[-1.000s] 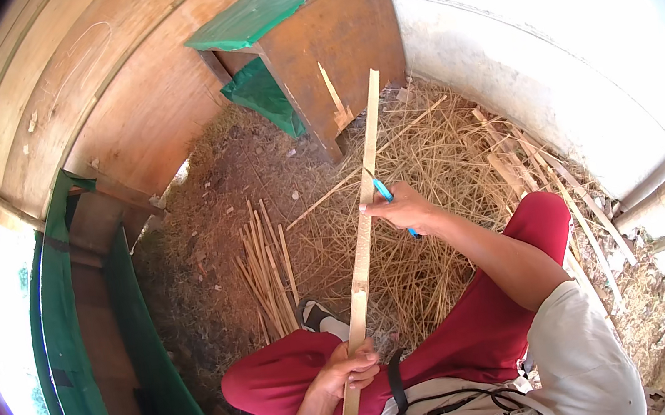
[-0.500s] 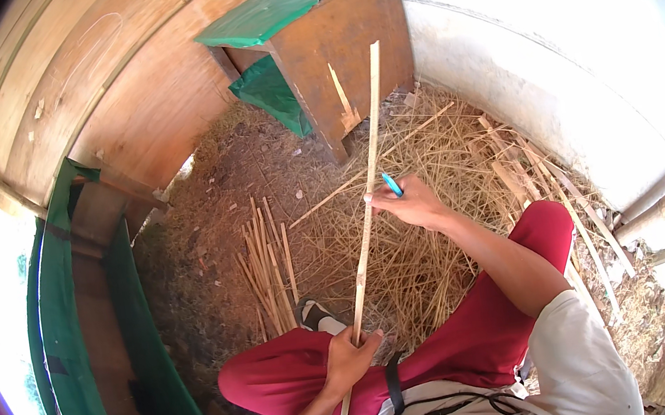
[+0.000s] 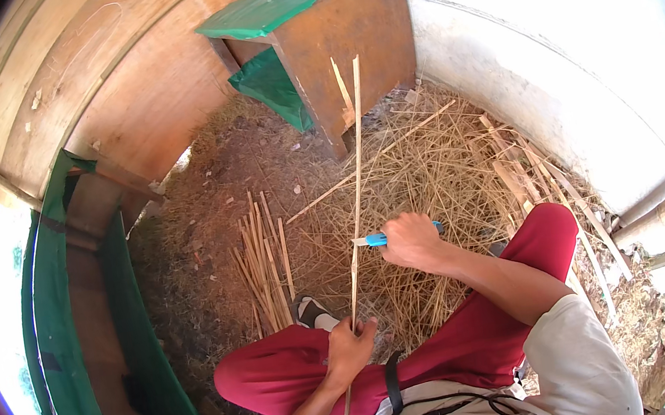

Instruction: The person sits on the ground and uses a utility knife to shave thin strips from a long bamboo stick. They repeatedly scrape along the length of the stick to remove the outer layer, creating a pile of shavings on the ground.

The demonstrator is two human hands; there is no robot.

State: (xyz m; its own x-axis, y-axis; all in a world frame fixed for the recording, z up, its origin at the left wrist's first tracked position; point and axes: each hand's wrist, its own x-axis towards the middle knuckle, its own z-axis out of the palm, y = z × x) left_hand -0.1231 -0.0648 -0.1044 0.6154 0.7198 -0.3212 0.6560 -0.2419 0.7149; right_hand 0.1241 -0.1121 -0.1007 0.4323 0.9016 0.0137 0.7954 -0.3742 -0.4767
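My left hand [image 3: 349,351] is closed round the lower part of a long, thin bamboo strip [image 3: 358,162], which slants up and away from my lap toward the brown cabinet. My right hand [image 3: 411,241] grips a blue-handled utility knife [image 3: 376,239]. Its pale blade points left and meets the strip a little above my left hand. Part of the blue handle also sticks out on the right side of the fist. Slightly frayed fibre shows on the strip just below the blade.
Cut strips [image 3: 264,258] lie in a bundle left of my foot. Thin shavings [image 3: 427,161] cover the ground ahead, with wider bamboo pieces [image 3: 512,171] at the right. A brown cabinet [image 3: 365,43] with a green top stands at the back; a green-covered bench [image 3: 133,318] runs along the left.
My right hand has come down and turned, bringing the knife blade against the strip. The strip's far end has swung left and now shows its narrow side. My left hand keeps its hold.
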